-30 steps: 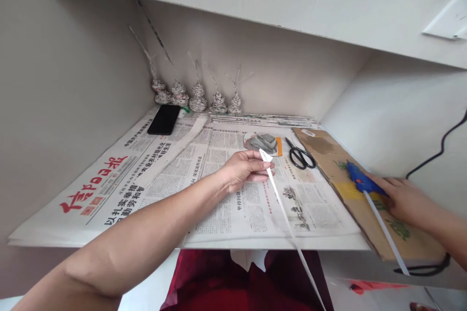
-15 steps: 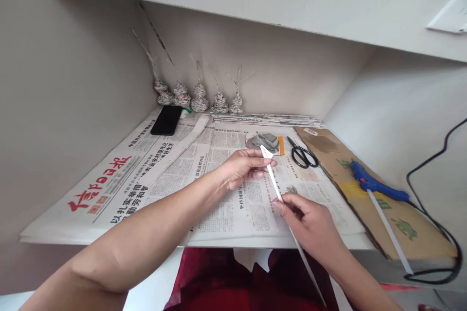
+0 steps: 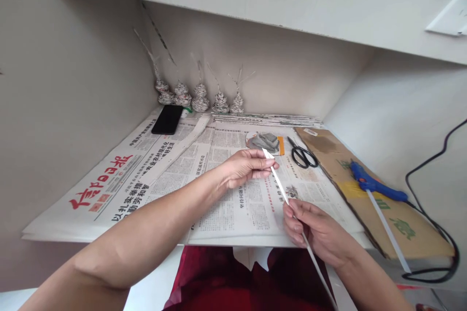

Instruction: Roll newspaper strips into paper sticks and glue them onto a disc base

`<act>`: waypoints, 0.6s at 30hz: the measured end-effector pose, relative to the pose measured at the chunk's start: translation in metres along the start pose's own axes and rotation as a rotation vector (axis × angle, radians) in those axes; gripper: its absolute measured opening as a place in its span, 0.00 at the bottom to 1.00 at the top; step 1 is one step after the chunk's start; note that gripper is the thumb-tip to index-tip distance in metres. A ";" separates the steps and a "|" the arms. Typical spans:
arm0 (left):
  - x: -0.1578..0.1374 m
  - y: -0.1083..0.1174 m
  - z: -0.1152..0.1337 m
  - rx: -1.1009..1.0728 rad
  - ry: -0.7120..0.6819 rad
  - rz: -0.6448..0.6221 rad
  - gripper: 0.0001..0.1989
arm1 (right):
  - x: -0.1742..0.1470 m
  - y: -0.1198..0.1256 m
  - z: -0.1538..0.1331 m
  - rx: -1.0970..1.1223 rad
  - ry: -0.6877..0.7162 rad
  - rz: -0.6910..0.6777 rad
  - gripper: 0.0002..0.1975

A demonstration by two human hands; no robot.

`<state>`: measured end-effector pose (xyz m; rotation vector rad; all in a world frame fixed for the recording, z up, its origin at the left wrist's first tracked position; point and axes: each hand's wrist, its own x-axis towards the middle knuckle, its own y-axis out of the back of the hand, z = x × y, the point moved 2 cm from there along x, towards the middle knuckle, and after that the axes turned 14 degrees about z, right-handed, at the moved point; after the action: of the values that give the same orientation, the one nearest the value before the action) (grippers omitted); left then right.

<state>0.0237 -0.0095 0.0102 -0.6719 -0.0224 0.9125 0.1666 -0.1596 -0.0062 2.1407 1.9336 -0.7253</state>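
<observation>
A thin white rolled paper stick [image 3: 280, 185] slants from the middle of the desk down toward my lap. Its upper end is a flattened, pointed paper tip, pinched between the thumb and fingers of my left hand [image 3: 250, 165]. Lower on the same stick, my right hand [image 3: 310, 226] is closed around it, thumb on top and fingers curled beneath. Below that hand the stick runs on past the desk edge over dark red clothing. Just beyond my left hand lies a grey lump [image 3: 268, 142] on a small orange-and-white piece.
Newspaper [image 3: 226, 204] covers the desk. Black scissors [image 3: 302, 153] lie near a cardboard sheet [image 3: 365, 194] bearing a blue glue gun [image 3: 377, 182] with a cord. At the back stand several woven paper gourds [image 3: 200, 98], a phone [image 3: 168, 119] and paper sticks [image 3: 266, 120].
My right hand has moved slightly right and down along the stick, and its fingers have turned to curl under it. My left hand keeps its pinch at the tip, almost unmoved.
</observation>
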 end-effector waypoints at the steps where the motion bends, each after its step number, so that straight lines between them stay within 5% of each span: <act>1: 0.000 0.000 0.000 0.001 0.001 0.005 0.05 | 0.000 0.000 0.001 -0.004 -0.002 0.009 0.16; 9: 0.003 0.001 0.000 -0.033 -0.040 0.060 0.04 | -0.002 -0.001 -0.007 -0.485 0.322 0.291 0.17; 14: 0.002 0.000 0.001 -0.016 -0.040 0.070 0.06 | -0.002 0.000 -0.004 -0.428 0.263 0.255 0.18; 18: 0.001 -0.001 0.001 -0.020 -0.029 0.066 0.07 | -0.001 0.000 0.000 -0.156 0.089 0.134 0.16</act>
<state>0.0243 -0.0088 0.0115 -0.6815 -0.0352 0.9865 0.1669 -0.1609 -0.0056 2.2133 1.8003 -0.4475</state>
